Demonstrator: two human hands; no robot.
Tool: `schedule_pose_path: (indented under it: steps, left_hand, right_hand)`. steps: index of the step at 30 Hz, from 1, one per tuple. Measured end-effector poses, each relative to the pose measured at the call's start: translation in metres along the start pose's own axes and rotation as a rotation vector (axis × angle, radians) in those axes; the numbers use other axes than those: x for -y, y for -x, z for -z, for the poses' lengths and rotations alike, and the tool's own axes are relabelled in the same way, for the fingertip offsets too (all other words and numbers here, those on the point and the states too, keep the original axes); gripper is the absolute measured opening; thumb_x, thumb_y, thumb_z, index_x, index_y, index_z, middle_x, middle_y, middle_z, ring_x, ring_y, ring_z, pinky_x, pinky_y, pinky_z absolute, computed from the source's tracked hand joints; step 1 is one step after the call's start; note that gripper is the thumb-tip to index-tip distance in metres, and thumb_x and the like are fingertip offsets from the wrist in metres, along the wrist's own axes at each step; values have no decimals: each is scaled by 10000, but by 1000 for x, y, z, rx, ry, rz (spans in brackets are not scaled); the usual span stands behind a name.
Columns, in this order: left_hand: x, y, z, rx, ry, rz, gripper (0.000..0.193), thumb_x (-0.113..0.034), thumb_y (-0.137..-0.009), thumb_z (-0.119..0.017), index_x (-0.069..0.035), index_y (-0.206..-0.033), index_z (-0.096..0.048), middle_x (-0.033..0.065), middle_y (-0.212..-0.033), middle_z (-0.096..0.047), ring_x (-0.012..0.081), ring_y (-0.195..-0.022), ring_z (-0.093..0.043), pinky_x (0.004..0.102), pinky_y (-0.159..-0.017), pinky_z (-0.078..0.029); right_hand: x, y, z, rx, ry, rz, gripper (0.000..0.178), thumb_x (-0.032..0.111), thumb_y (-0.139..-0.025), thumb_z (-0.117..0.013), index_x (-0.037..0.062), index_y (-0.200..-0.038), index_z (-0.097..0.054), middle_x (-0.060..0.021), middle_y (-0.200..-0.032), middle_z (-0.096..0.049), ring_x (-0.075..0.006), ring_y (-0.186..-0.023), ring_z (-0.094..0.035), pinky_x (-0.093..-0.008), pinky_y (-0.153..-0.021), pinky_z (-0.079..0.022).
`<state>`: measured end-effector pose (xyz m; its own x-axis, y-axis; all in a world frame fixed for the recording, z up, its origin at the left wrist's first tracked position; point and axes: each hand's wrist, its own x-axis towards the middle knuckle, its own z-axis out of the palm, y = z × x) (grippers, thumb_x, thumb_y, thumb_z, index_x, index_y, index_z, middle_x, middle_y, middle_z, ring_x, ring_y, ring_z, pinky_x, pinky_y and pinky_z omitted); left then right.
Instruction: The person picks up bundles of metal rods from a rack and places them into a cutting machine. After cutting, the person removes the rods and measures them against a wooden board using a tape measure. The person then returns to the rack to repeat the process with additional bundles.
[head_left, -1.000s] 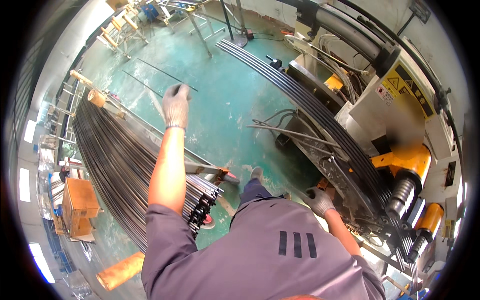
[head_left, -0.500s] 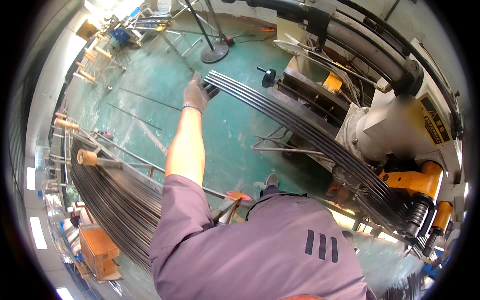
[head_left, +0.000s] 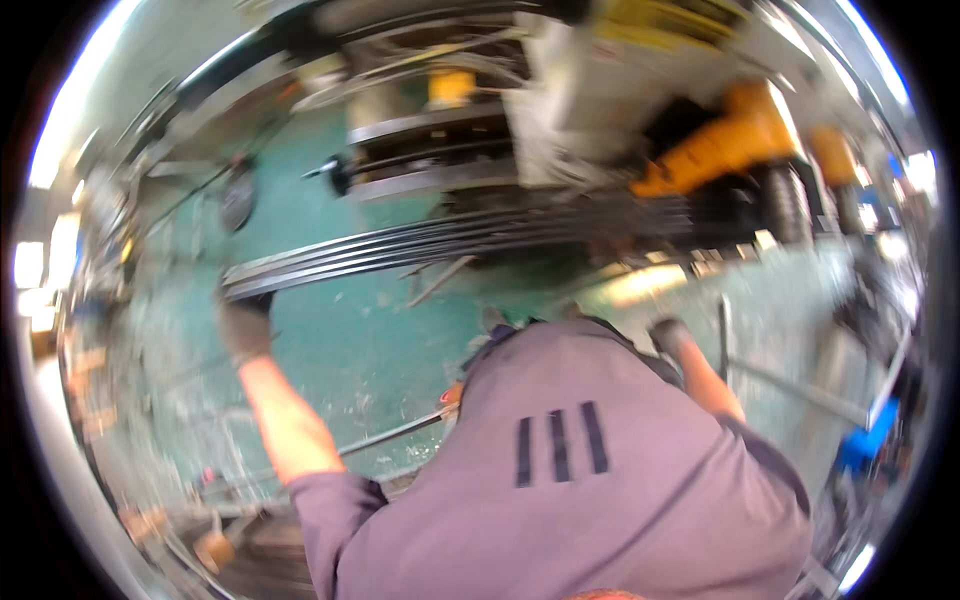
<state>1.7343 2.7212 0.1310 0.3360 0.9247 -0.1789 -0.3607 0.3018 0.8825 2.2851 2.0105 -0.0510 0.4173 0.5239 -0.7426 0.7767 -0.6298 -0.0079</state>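
Observation:
Several long dark metal bars (head_left: 400, 247) lie side by side and stretch from the left across to the machine on the right. At their left ends my gloved left hand (head_left: 243, 325) grips them, its fingers tucked under the bars. My gloved right hand (head_left: 670, 335) is in front of my body on the right, below the bars and apart from them. Motion blur hides how its fingers are set. The bars' right ends vanish among the orange arm (head_left: 715, 150) of the machine and its dark parts.
Beyond the bars stands a big machine with a pale housing (head_left: 575, 120) and a handwheel (head_left: 338, 175). A round stand base (head_left: 238, 195) is on the green floor at far left. A metal frame (head_left: 800, 390) stands at right; a rack with wooden rollers (head_left: 215, 550) is at lower left.
The view has swung to the right, so the bars now run nearly level and the machine sits more central. My right hand has come into view. My left hand is still at the bar ends.

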Motion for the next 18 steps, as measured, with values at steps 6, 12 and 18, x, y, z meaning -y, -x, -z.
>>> schedule_pose_path:
  steps: [6,12,18]
  left_hand:
    - [-14,16,-37,-87,84,40,624,-490,-1156,-361,-72,-1605,-479,218,-1599,-543,414,-1483,-497,621,-1272,-344]
    - [11,24,5,-352,280,4,632,-467,-1153,-435,-12,-1592,-437,271,-1566,-548,440,-1436,-528,655,-1269,-321]
    - [129,79,-28,-669,326,228,671,-496,-1116,-525,-8,-1570,-445,251,-1591,-527,452,-1428,-538,630,-1209,-428]
  right_hand:
    - [35,29,52,-6,-765,-371,312,267,-942,-620,-13,-847,-722,-140,-764,-735,-234,-665,-725,-399,-622,-586]
    - [33,47,60,-9,-885,-474,325,290,-921,-701,-1,-1047,-773,-107,-798,-745,-193,-658,-705,-375,-619,-576]
    - [-35,23,28,75,-890,-442,397,310,-930,-759,-16,-1156,-780,-153,-907,-791,-236,-737,-757,-400,-686,-605]
